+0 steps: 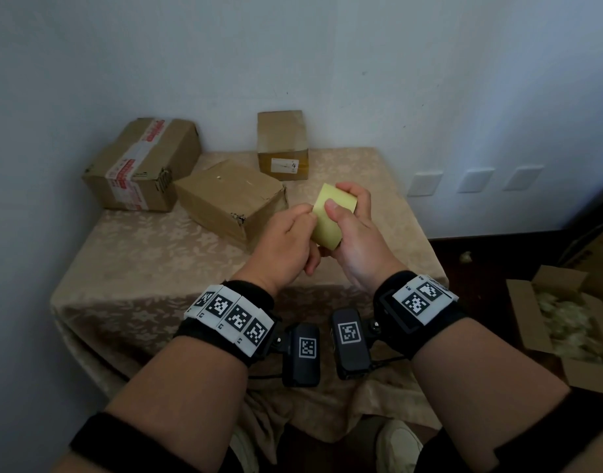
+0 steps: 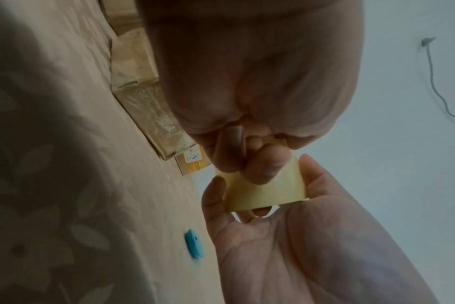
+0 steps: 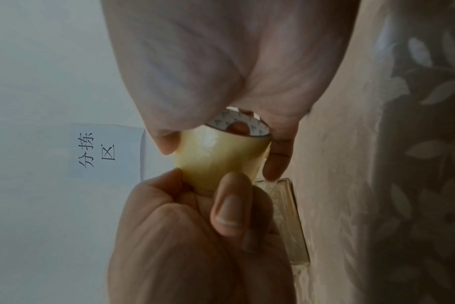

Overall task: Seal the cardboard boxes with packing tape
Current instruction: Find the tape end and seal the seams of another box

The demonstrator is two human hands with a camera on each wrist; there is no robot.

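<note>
Right hand [image 1: 353,230] grips the tape roll [image 1: 330,216] above the tabletop [image 1: 156,254], left hand [image 1: 288,238] pinching at its surface, apparently seeking the free end; next, peel toward the box [image 1: 230,196] at 10 o'clock.

Pale blue-white wall [image 1: 361,56] behind a table [image 1: 150,254] draped in beige floral cloth; three white wall plates [image 1: 476,180] low at right; dark wood floor [image 1: 480,264] at right. Light dim; paper sign [image 3: 104,152] with printed characters on the wall.
</note>
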